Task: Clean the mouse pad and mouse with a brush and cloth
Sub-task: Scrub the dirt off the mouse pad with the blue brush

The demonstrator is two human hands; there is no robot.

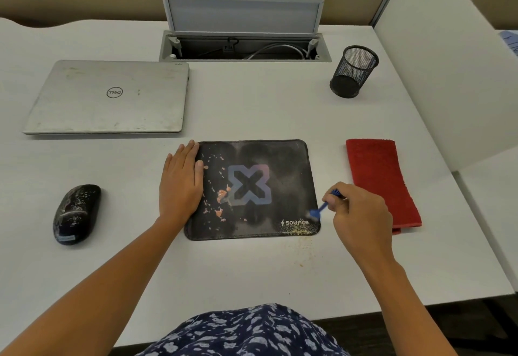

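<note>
A black mouse pad (280, 176) with an X logo lies in the middle of the desk, with orange crumbs scattered over its left part and fine dust near its front right corner. My left hand (180, 181) lies flat on the pad's left edge, fingers together. My right hand (361, 215) grips a small blue brush (319, 211), whose bristle end touches the pad's front right corner. A black mouse (75, 212) speckled with white bits sits to the left on the desk. A folded red cloth (381, 181) lies to the right of the pad.
A shut silver laptop (109, 97) lies at the back left. A black mesh pen holder (353, 71) stands at the back right. An open cable hatch (244, 47) with wires sits at the back centre. A white partition (448, 75) borders the right side. Fine crumbs lie on the desk (252, 266) in front of the pad.
</note>
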